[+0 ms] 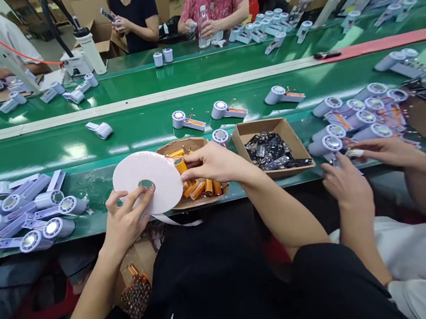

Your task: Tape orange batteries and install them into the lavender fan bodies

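My left hand (127, 218) grips a large white reel of tape (146, 181) by its lower edge, a thumb near the centre hole; a loose strip of tape (177, 222) trails below it. My right hand (211, 164) reaches over a cardboard tray (194, 143) filled with orange cylindrical batteries (201, 188), its fingers pinched at an orange battery (180, 165) next to the reel.
A second box (272, 146) holds black circuit boards. White handheld fan bodies lie in heaps at left (28, 214) and right (353, 115) on the green conveyor (130, 135). A neighbour's hands (362, 166) work at right. Other people sit across the belt.
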`<state>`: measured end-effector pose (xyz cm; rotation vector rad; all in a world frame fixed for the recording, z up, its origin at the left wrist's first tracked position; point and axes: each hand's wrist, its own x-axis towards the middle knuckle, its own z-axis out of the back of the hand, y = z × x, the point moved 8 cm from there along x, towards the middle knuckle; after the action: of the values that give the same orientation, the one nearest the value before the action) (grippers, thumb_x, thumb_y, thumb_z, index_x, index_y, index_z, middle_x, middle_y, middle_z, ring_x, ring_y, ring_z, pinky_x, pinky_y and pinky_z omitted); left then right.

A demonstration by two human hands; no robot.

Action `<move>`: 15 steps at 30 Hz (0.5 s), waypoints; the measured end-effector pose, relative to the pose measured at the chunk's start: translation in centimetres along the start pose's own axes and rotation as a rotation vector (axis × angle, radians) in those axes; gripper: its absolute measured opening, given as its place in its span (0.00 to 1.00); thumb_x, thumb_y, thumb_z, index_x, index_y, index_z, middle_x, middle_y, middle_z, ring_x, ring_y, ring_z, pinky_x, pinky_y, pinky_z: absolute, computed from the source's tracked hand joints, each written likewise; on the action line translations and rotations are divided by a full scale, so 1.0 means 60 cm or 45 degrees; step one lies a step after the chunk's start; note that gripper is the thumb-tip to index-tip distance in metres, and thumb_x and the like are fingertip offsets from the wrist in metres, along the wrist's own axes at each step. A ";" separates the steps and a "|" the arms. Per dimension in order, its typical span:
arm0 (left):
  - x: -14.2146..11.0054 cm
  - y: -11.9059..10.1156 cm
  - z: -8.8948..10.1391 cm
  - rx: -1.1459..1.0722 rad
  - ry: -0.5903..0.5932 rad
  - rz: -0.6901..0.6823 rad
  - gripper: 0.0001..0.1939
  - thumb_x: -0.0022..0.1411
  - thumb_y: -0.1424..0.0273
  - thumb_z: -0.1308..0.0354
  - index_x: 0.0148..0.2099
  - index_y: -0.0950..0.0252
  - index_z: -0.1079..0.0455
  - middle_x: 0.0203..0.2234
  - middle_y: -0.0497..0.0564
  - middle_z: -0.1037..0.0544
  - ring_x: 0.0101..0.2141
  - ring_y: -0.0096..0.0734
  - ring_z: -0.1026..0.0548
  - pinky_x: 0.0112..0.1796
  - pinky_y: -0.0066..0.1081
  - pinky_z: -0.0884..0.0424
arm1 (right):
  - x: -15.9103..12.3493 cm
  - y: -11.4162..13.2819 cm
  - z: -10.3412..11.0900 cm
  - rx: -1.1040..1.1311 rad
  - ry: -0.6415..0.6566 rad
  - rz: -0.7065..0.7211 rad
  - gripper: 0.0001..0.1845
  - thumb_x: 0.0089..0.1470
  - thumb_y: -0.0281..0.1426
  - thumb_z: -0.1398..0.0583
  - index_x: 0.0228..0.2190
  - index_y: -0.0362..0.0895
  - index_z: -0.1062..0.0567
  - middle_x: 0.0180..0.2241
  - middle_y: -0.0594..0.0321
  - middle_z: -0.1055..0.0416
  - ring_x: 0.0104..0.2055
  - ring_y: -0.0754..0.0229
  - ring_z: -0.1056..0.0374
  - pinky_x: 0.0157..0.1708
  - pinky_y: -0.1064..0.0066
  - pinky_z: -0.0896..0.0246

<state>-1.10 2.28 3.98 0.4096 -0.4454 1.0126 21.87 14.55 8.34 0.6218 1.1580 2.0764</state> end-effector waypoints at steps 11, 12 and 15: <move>0.025 -0.060 0.009 0.182 -0.137 0.060 0.32 0.69 0.74 0.32 0.72 0.49 0.25 0.53 0.47 0.13 0.50 0.45 0.29 0.79 0.55 0.64 | -0.037 -0.117 -0.048 0.873 -0.675 -0.238 0.26 0.44 0.47 0.21 0.42 0.46 0.10 0.43 0.57 0.12 0.48 0.47 0.16 0.49 0.57 0.18; 0.025 -0.068 0.003 0.171 -0.116 0.043 0.30 0.69 0.76 0.32 0.70 0.51 0.23 0.53 0.47 0.13 0.50 0.43 0.29 0.79 0.54 0.66 | -0.045 -0.134 -0.056 0.879 -0.666 -0.304 0.26 0.43 0.47 0.21 0.42 0.46 0.10 0.42 0.57 0.12 0.47 0.46 0.16 0.49 0.57 0.17; 0.032 -0.081 -0.008 0.116 -0.040 -0.065 0.23 0.71 0.75 0.33 0.65 0.53 0.19 0.55 0.47 0.14 0.50 0.40 0.30 0.79 0.50 0.65 | -0.059 -0.161 -0.055 0.685 -0.359 -0.459 0.25 0.40 0.47 0.20 0.39 0.46 0.09 0.40 0.57 0.11 0.44 0.44 0.14 0.47 0.57 0.16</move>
<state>4.10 1.57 4.02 0.5172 -0.4162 0.9801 25.11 13.82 -1.94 0.8486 1.5354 1.3272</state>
